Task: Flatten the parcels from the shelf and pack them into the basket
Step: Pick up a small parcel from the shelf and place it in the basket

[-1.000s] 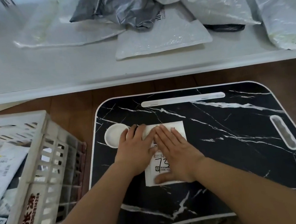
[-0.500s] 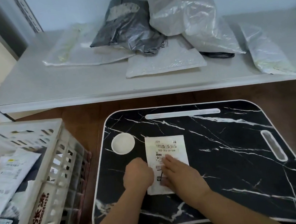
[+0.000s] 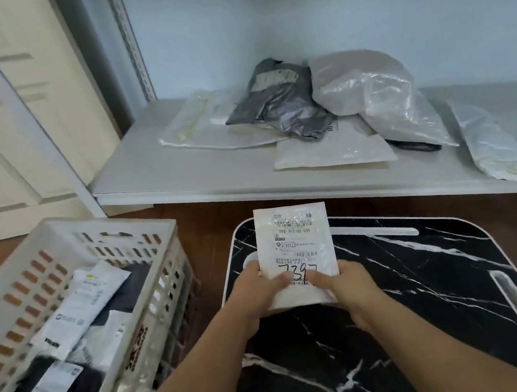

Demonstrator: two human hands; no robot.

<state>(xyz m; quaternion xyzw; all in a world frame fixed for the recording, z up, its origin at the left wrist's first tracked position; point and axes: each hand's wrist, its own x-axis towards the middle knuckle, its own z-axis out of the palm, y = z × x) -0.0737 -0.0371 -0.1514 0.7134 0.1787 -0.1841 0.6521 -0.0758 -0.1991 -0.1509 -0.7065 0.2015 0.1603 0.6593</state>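
Both hands hold a small white parcel (image 3: 295,250) upright above the near-left part of a black marble-patterned tray (image 3: 411,291). The left hand (image 3: 256,290) grasps its lower left edge, thumb across the front, and the right hand (image 3: 344,283) grasps its lower right edge the same way. The parcel's label faces the camera: a barcode, the printed number "502-303-00-039", small print too fine to read, and a handwritten "7397" partly covered by the thumbs. To the left stands a white slatted basket (image 3: 59,241) holding several flat parcels with labels that cannot be read; red characters on its near side are blurred. On the far white shelf (image 3: 155,173) lie more parcels: a grey bag (image 3: 281,104), a puffy clear bag (image 3: 367,86) and flat white mailers (image 3: 333,153).
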